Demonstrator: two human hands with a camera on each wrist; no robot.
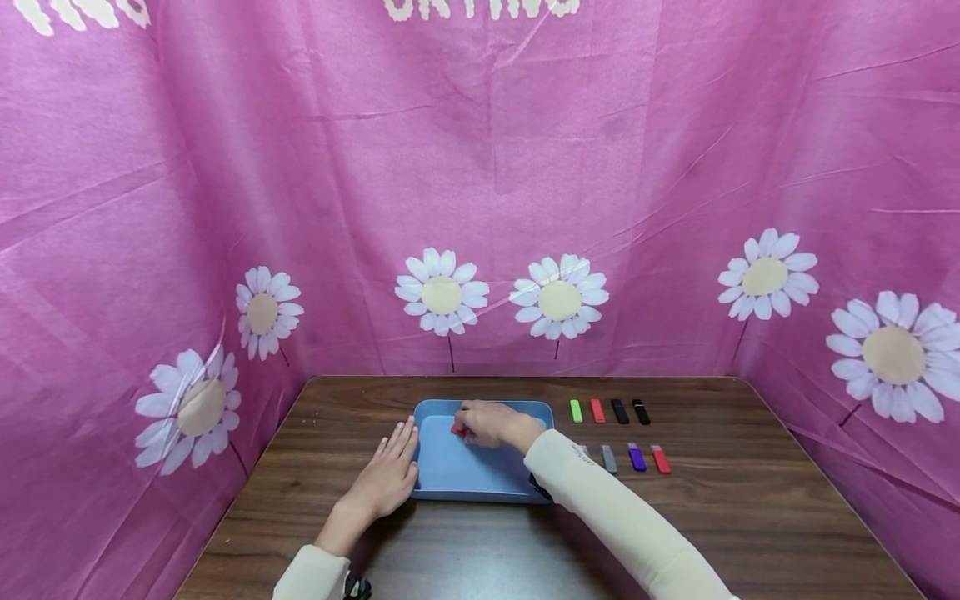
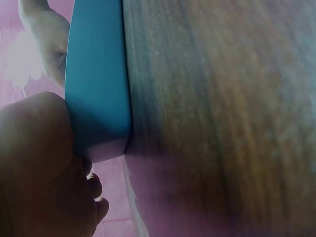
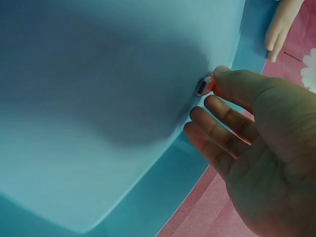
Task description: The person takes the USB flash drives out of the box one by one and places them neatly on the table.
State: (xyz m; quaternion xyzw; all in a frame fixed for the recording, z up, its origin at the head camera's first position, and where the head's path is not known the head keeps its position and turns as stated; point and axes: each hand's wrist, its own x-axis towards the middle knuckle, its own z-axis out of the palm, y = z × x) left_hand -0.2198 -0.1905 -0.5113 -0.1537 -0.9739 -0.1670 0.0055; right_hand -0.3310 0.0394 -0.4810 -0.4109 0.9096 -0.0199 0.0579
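Note:
My right hand (image 1: 489,423) reaches into a shallow blue tray (image 1: 480,483) and pinches a red USB stick (image 1: 458,431) between thumb and forefinger. In the right wrist view the metal plug end of the USB stick (image 3: 202,88) points away from the fingertips, close over the tray floor. The other fingers of that hand are spread and slightly bent. My left hand (image 1: 388,473) lies along the tray's left wall with its fingers straight. In the left wrist view the tray wall (image 2: 98,69) stands right beside that hand.
Right of the tray, two rows of USB sticks lie on the wooden table (image 1: 735,500): green (image 1: 576,411), red (image 1: 597,410) and black (image 1: 619,411) ones behind, grey (image 1: 609,459), purple (image 1: 637,457) and red ones in front. My right sleeve (image 1: 600,487) partly covers the front row. Pink cloth surrounds the table.

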